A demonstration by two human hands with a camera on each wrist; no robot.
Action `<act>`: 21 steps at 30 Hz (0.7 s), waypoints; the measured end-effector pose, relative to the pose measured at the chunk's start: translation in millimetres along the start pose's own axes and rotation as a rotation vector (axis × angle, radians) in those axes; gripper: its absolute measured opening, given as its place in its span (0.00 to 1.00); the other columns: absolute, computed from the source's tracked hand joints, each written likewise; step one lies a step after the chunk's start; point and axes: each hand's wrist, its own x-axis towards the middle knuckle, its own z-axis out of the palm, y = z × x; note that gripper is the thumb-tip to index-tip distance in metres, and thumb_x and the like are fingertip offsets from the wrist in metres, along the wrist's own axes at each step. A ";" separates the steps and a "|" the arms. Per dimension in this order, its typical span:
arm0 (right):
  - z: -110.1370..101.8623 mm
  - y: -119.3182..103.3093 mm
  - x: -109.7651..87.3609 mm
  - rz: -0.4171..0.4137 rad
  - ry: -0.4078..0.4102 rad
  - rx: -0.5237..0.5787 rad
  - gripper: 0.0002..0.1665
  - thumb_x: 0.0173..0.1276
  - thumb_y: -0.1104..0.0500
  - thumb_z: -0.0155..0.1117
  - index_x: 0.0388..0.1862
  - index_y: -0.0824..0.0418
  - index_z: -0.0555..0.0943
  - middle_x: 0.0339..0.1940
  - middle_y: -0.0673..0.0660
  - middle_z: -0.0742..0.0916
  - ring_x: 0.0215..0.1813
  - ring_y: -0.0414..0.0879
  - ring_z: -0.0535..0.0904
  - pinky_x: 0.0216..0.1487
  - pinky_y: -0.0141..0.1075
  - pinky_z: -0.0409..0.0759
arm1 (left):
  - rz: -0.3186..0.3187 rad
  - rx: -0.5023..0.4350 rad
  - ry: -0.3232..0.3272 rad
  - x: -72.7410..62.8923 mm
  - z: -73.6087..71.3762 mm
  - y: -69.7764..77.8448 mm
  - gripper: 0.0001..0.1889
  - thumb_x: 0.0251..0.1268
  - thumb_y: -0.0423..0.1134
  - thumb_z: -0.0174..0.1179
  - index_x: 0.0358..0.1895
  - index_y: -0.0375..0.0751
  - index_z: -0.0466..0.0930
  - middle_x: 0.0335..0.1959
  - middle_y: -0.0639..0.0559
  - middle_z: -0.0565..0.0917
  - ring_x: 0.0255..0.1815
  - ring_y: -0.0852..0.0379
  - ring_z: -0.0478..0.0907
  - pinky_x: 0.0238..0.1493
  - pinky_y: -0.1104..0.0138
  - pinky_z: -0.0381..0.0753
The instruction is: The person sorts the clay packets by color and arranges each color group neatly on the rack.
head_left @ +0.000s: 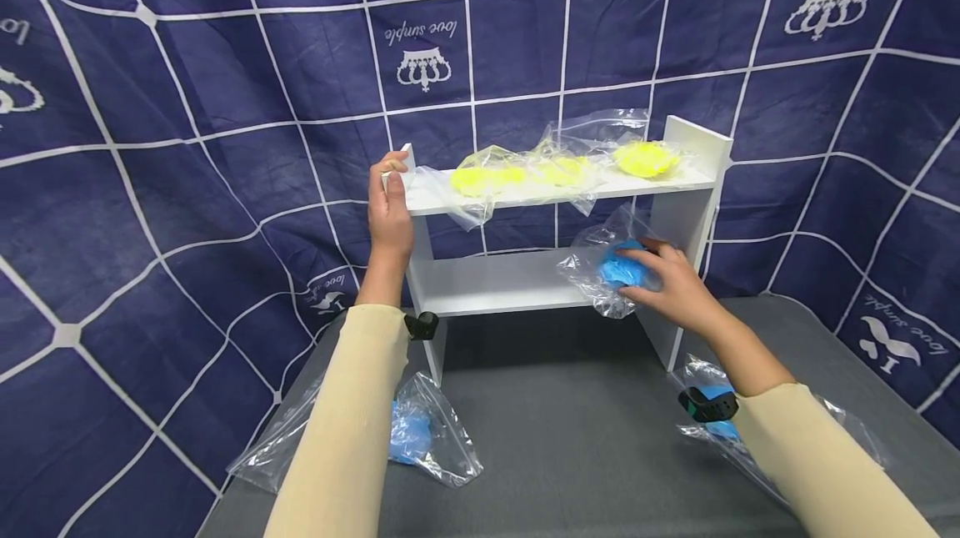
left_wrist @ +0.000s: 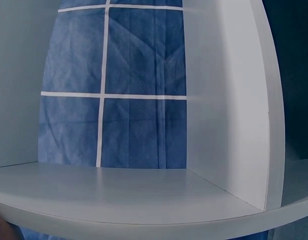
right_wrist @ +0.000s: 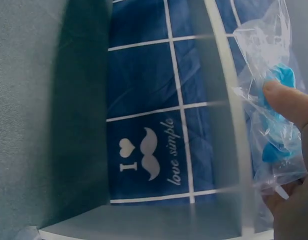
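Observation:
My left hand [head_left: 390, 208] grips the upper left side panel of a white two-tier shelf [head_left: 495, 284]. At the right end of the lower tier, my right hand [head_left: 667, 279] holds a clear plastic bag with a soft blue lump [head_left: 621, 268] inside, thumb and fingers on either side of it. In the right wrist view the thumb [right_wrist: 288, 102] presses on the blue lump, and the bag overlaps the edge of the lower board. Only a sliver of the left hand shows in the left wrist view's lower corner.
Clear bags with yellow lumps [head_left: 645, 158] lie along the top tier, some hanging over its front edge. Bagged blue lumps rest on the grey tabletop [head_left: 540, 421]: one bag [head_left: 411, 434] by the left forearm, another [head_left: 720, 413] under the right wrist. A blue checked cloth [head_left: 300, 71] hangs behind.

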 end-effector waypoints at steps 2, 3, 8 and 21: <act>3.6 2.8 1.0 0.001 -0.007 -0.011 0.32 0.62 0.58 0.74 0.65 0.61 0.77 0.70 0.75 0.70 0.67 0.75 0.64 0.61 0.69 0.65 | 0.009 0.005 -0.003 -1.0 -1.0 -1.1 0.12 0.80 0.33 0.38 0.46 0.26 0.67 0.62 0.37 0.77 0.72 0.52 0.69 0.76 0.67 0.60; 5.3 3.9 1.2 0.004 -0.012 -0.012 0.31 0.62 0.57 0.74 0.64 0.61 0.77 0.70 0.76 0.70 0.67 0.76 0.64 0.62 0.69 0.64 | 0.011 0.003 -0.004 -1.3 -1.2 -1.1 0.12 0.80 0.34 0.38 0.46 0.26 0.67 0.62 0.37 0.77 0.72 0.52 0.69 0.76 0.67 0.60; 10.4 3.9 0.6 0.048 -0.045 -0.003 0.29 0.65 0.55 0.72 0.63 0.62 0.78 0.71 0.76 0.69 0.69 0.78 0.63 0.65 0.70 0.61 | 0.000 -0.014 -0.007 -1.8 -0.5 -0.4 0.11 0.80 0.32 0.37 0.46 0.26 0.67 0.62 0.37 0.76 0.73 0.50 0.68 0.76 0.66 0.59; 13.6 0.5 -1.3 0.116 -0.007 -0.006 0.33 0.65 0.53 0.72 0.65 0.65 0.74 0.71 0.75 0.70 0.69 0.74 0.64 0.65 0.69 0.64 | -0.023 -0.008 -0.006 -5.0 1.9 37.4 0.11 0.78 0.28 0.36 0.46 0.19 0.64 0.62 0.27 0.73 0.73 0.39 0.67 0.75 0.66 0.59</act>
